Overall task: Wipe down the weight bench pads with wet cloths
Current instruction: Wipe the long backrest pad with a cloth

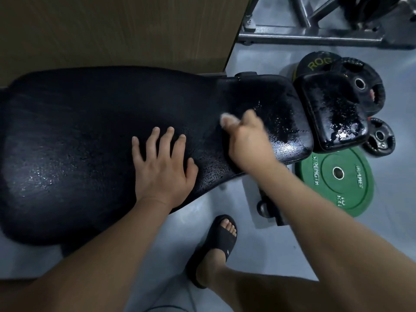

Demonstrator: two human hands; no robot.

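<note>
You are leaning over a black weight bench, seen from above. Your left hand (pixel 162 163) is resting flat on the long pad (pixel 78 131), near its narrow end. Its grip is spread, fingers straight and apart, holding nothing. Your right hand (pixel 245 140), blurred, is working just past that narrow end, on the middle pad (pixel 283 109). Its grip is curling round a small white cloth (pixel 225 119), and only a bunched corner is showing beyond the knuckles. Farther again from the long pad, a small pad (pixel 333 113) is sitting, beaded with water.

The cloth is looking soft, light and limp, so bunching it into the palm is probably suiting it best; being wet, it is likely gliding easily. The pads are looking firm and cushioned, and slick where water is shining, so a bracing palm could be slipping there.

Counting: three pads, one cloth in view, two hands. On the floor (pixel 247 55) past the long pad's narrow end, four weight plates (pixel 360 86) are lying: one green plate (pixel 335 188) and three black. One foot in a black sandal (pixel 216 244) is standing at the long pad's near side. A wooden panel (pixel 112 30) is standing at its far side, and a metal frame (pixel 310 38) is lying well beyond its narrow end.
</note>
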